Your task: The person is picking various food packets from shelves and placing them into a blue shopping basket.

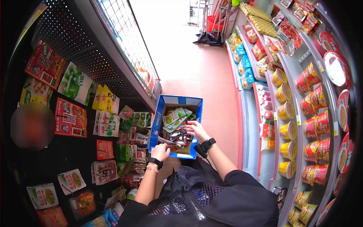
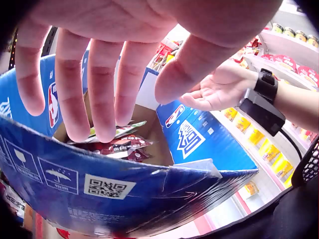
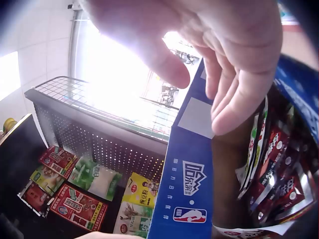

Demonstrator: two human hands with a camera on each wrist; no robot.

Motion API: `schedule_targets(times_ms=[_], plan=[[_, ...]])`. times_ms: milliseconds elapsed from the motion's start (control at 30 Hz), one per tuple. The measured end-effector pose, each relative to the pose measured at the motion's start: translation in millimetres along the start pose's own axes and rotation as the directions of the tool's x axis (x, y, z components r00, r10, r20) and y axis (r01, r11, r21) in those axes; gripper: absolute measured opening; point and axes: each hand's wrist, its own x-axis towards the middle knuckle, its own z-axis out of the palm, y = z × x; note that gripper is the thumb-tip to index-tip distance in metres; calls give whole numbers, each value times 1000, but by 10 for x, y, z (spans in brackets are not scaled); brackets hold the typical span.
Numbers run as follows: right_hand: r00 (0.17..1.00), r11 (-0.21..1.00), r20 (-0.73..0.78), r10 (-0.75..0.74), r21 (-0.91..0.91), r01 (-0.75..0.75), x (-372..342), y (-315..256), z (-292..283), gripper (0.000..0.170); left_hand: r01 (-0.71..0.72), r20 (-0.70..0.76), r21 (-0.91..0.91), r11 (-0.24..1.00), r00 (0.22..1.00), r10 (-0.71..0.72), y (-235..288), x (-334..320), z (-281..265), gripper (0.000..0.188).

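Observation:
A blue cardboard box [image 1: 154, 140] with an open top sits in front of the person's body, tilted in the left wrist view. Inside lie green-and-white packets [image 1: 177, 118] on top of dark red packets [image 3: 275, 172]. The left hand [image 1: 160, 151] is at the box's near left corner, its fingers [image 2: 102, 94] hanging loosely over the near wall with nothing between them. Above the right part of the box hovers the right hand [image 1: 197, 130], fingers loosely bent and holding nothing. Each wrist wears a black strap; the right one carries a small camera [image 2: 262, 110].
On the left, a dark rack [image 1: 75, 151] displays hanging and lying food packets. Shelves with yellow noodle cups [image 1: 288, 130] and red noodle cups [image 1: 317, 125] run along the right. Between them stretches a reddish tiled floor [image 1: 217, 72], with brooms and dustpans [image 1: 210, 38] at its far end.

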Motion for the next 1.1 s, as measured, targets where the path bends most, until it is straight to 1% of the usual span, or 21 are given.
schedule_targets(times_ms=[167, 200, 267, 300, 333, 367, 467, 500, 567, 600, 633, 700, 733, 833, 900, 933, 967, 1000, 1033, 1067, 1100], plan=[[985, 998, -157, 70, 16, -68, 447, -46, 164, 33, 55, 190, -143, 988, 981, -28, -63, 112, 166, 23], [991, 995, -94, 96, -25, -99, 604, 9, 124, 27, 68, 242, -194, 979, 970, -19, -78, 167, 185, 24], [960, 983, -218, 178, 73, -166, 790, 106, 181, 18, 45, 196, -355, 934, 980, 27, -78, 294, 193, 24], [927, 968, -289, 239, 145, -204, 867, 148, 203, 17, 37, 171, -452, 891, 984, 46, -136, 378, 265, 24], [935, 963, -251, 252, 159, -217, 860, 133, 214, 14, 152, 225, -619, 770, 974, -12, -173, 490, 315, 22], [933, 962, -251, 256, 157, -222, 895, 144, 217, 14, 344, 381, -770, 538, 924, -46, -229, 580, 352, 22], [963, 960, -47, 267, 101, -261, 1162, 464, 6, 13, 325, 286, -707, 628, 944, -165, -392, 809, 559, 30], [961, 959, -50, 271, 101, -265, 1132, 424, 57, 13, 329, 291, -707, 626, 942, -166, -448, 877, 648, 30], [941, 968, -231, 248, 90, -233, 1015, 281, 204, 9, 213, 109, -634, 744, 976, -187, -513, 992, 783, 38], [950, 974, -217, 222, 99, -205, 1063, 313, 177, 7, 309, 196, -639, 704, 951, -240, -469, 1048, 716, 42], [950, 974, -221, 221, 102, -203, 1119, 363, 132, 7, 302, 209, -664, 684, 953, -217, -459, 1114, 690, 45], [967, 983, -174, 185, 53, -178, 1173, 415, 113, 14, 230, 114, -498, 836, 973, -200, -512, 1274, 754, 51], [957, 984, -237, 168, 92, -150, 1165, 428, 147, 22, 210, 84, -406, 889, 978, -193, -517, 1303, 789, 56], [962, 985, -227, 154, 113, -131, 1158, 451, 201, 27, 69, -26, -326, 943, 996, -82, -539, 1454, 915, 61], [958, 947, -228, 172, 308, -97, 1193, 496, 234, 10, 160, 155, -374, 914, 982, -108, -585, 1531, 1002, 63], [964, 936, -192, 184, 333, -112, 1208, 539, 235, 7, 244, 314, -369, 897, 941, -127, -624, 1554, 1045, 64], [968, 925, -154, 196, 357, -130, 1230, 578, 235, 6, 217, 305, -341, 915, 946, -110, -643, 1528, 1109, 64], [970, 928, -122, 212, 335, -161, 1243, 582, 270, 5, 162, 227, -358, 920, 970, -82, -679, 1512, 1232, 59], [973, 968, -139, 184, 199, -155, 1289, 627, 256, 3, 110, 143, -367, 924, 988, -61, -698, 1486, 1296, 54], [981, 991, -150, 119, 79, -109, 1335, 659, 246, 1, 27, 87, -270, 962, 996, -3, -719, 1458, 1351, 55], [989, 997, -142, 50, -45, -57, 1428, 755, 217, 5, 57, 100, -246, 968, 994, -34, -606, 1394, 1169, 53]])
